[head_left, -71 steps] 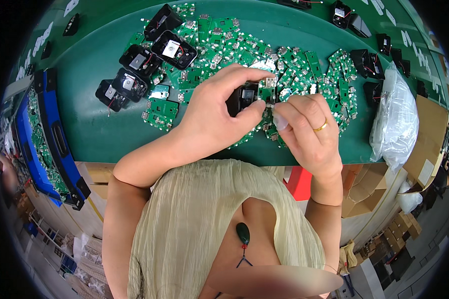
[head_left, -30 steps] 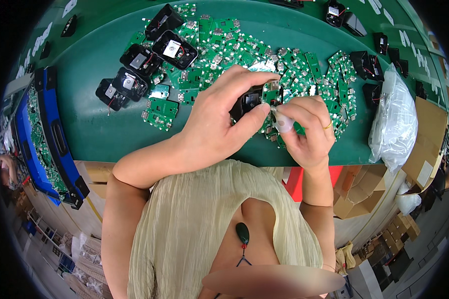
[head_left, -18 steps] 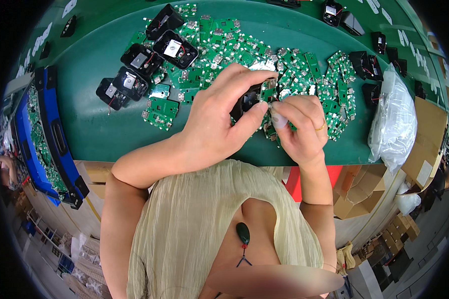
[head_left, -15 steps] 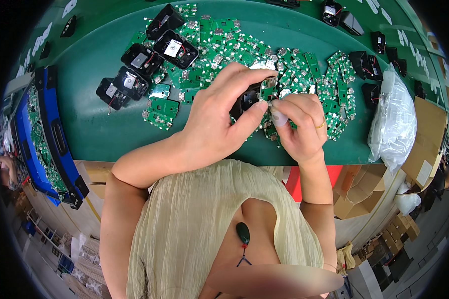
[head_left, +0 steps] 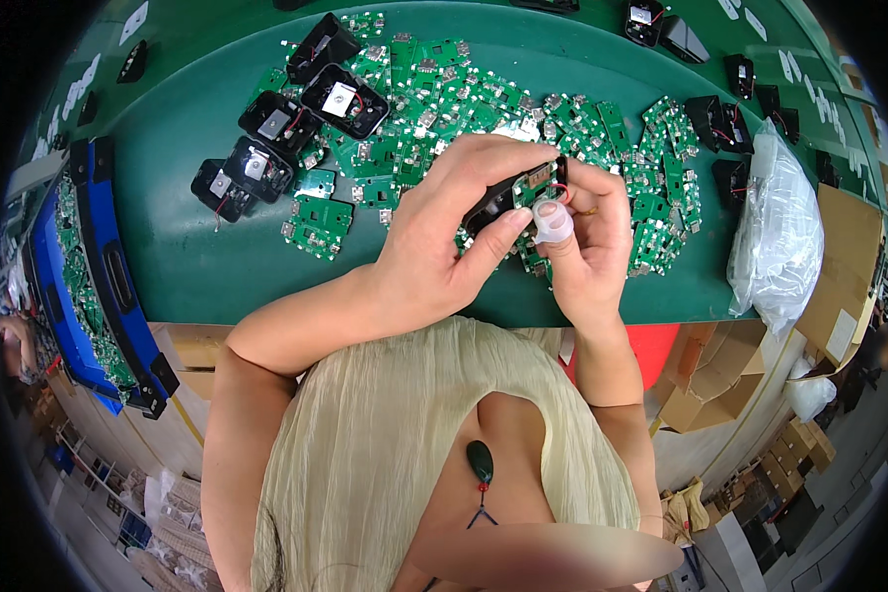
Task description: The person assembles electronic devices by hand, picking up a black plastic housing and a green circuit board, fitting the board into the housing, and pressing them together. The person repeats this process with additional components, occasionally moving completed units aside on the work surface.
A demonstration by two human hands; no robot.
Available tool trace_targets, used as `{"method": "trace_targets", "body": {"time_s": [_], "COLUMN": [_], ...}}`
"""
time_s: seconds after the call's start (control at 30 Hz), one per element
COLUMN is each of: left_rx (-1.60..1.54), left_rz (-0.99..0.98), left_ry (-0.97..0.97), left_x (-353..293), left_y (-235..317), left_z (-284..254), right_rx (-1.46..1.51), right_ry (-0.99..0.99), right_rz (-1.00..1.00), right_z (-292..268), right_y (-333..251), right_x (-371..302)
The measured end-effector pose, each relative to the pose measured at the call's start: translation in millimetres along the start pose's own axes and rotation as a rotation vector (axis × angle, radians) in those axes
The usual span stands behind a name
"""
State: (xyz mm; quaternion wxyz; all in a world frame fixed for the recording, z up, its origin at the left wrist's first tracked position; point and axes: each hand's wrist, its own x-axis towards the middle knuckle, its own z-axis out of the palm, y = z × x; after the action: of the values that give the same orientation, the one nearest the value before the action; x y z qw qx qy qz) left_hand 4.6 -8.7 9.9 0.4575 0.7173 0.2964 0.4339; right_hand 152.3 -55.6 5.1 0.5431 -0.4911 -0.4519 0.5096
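Green circuit board (head_left: pixel 537 186) runs near-to-far, right of the black casing (head_left: pixel 489 207) that the left hand (head_left: pixel 436 225) is pinching. Can't tell if the right hand (head_left: pixel 594 237), hugging the board's right side, is gripping tbh.

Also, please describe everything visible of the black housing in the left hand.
The black housing looks like plastic. The left hand grips it, tilted, over the loose circuit boards. At its right side sits a green board, with a red wire beside it. Whether the right hand touches it is unclear.
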Motion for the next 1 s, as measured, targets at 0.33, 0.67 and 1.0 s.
{"method": "trace_targets", "body": {"time_s": [0.33,0.67,1.0], "left_rx": [0.038,-0.853,-1.082], "left_rz": [-0.328,-0.953,-0.99], "left_ry": [-0.12,0.069,0.119], "left_x": [-1,5,-2], "left_y": [4,-3,6], "left_z": [-13,-3,-6], "right_rx": [0.104,0.094,-0.813], "right_ry": [0.062,-0.114,-0.063], "right_rz": [0.098,-0.118,-0.911], "right_z": [-3,-3,-9], "right_y": [5,10,1], "right_x": [-1,-14,7]}}
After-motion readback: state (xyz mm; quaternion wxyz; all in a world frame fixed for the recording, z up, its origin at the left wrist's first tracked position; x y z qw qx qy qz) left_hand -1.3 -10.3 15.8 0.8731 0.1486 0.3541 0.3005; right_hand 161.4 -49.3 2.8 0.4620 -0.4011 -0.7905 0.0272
